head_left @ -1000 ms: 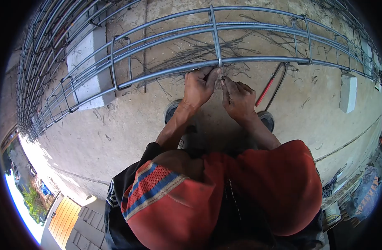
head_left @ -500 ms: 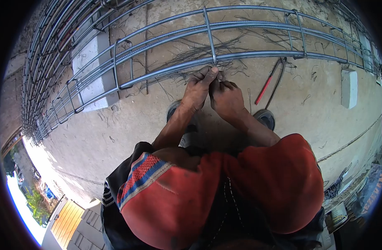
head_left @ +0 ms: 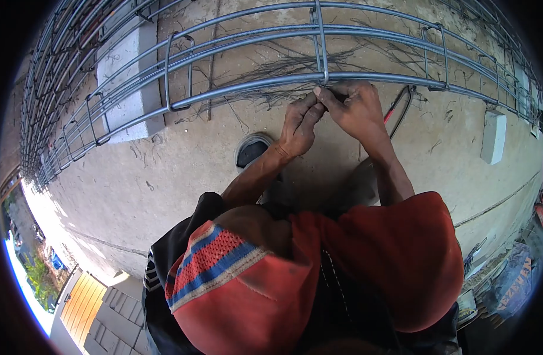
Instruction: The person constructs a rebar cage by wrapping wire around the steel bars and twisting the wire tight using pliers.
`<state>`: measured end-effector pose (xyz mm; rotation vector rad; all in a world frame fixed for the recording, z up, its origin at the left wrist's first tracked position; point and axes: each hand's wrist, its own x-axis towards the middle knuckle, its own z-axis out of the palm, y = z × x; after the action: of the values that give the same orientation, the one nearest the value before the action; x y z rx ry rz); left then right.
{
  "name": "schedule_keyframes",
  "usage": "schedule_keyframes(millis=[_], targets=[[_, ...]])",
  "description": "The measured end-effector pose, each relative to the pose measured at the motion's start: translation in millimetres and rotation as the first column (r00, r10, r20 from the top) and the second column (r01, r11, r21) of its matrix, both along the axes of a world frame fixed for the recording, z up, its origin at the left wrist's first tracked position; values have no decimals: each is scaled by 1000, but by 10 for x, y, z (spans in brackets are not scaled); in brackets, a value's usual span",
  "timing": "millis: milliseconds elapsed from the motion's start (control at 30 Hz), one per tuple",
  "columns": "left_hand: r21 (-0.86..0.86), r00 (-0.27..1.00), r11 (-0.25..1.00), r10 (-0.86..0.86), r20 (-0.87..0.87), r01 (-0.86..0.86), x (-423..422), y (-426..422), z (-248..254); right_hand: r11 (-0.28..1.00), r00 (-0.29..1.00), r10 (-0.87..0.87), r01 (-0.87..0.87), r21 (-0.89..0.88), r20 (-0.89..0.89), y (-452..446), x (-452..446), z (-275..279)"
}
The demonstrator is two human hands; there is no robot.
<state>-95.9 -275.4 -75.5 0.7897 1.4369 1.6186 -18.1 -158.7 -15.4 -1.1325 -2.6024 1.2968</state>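
Note:
My left hand is closed in a pinch just below the near bottom bar of a rebar cage. Beside it my right hand is closed too, palm turned down, its fingertips meeting the left ones. Both sets of fingertips are right under the lower end of a stirrup, where it meets the bar. Whatever lies between the fingers is too small to make out. Thin loose tie wires are scattered on the floor beneath the cage. Red-handled pincers lie right of my right hand, partly covered by my forearm.
White blocks are on the concrete floor at left and right. More rebar cages are stacked at far left. My left shoe stands below the cage. A printed plastic bag lies at lower right.
My right hand has moved up and right and turned, while its fingertips stay near the left ones. My left hand has shifted slightly right and down. The view has moved a little.

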Motion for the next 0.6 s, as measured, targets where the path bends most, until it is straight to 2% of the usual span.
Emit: schedule_keyframes(millis=[33, 67, 133, 167, 233, 267, 333, 367, 433, 467, 567, 600], targets=[[39, 985, 998, -38, -168, 46, -15, -38, -95, 999, 1000, -7, 6, 48, 18, 7, 1, -58], [-9, 974, 1000, 1, -227, -3, 13, -43, -54, 995, 999, -17, 13, 99, 34, 11, -3, -87], [-92, 935, 991, 60, -349, -98, 119, -25, 85, 973, 991, 124, -131, 188, 50, 44, -45, 10], [-88, 943, 990, 78, -324, -112, 160, -43, 108, 954, 980, 188, -198, 227, 66, 44, -38, 54], [-66, 953, 987, 120, -279, -144, 198, -23, 124, 957, 972, 224, -233, 171, 71, 96, -15, 69], [-46, 969, 974, 215, -120, -222, 249, -31, 100, 957, 966, 248, -256, 137, 76, 114, 11, 66], [-46, 903, 923, 382, 198, -381, 330, -36, 56, 936, 957, 289, -285, 205, 12, 141, 76, -7], [-48, 863, 881, 472, 181, -471, 324, -9, 29, 924, 950, 310, -296, 240, -22, 148, 92, -35], [-233, 963, 942, 203, -175, -241, 156, -40, 87, 884, 944, 331, -311, 350, 3, 149, 86, 8], [-354, 947, 925, 20, -320, -140, 53, -88, 127, 861, 942, 336, -315, 399, 17, 133, 93, 16], [-428, 997, 901, -54, 48, 69, -234, -167, 272, 852, 931, 364, -338, 401, 11, 197, 174, -78], [-419, 980, 900, -40, 195, 120, -345, -167, 379, 852, 927, 364, -292, 436, -91, 228, 161, -156]])
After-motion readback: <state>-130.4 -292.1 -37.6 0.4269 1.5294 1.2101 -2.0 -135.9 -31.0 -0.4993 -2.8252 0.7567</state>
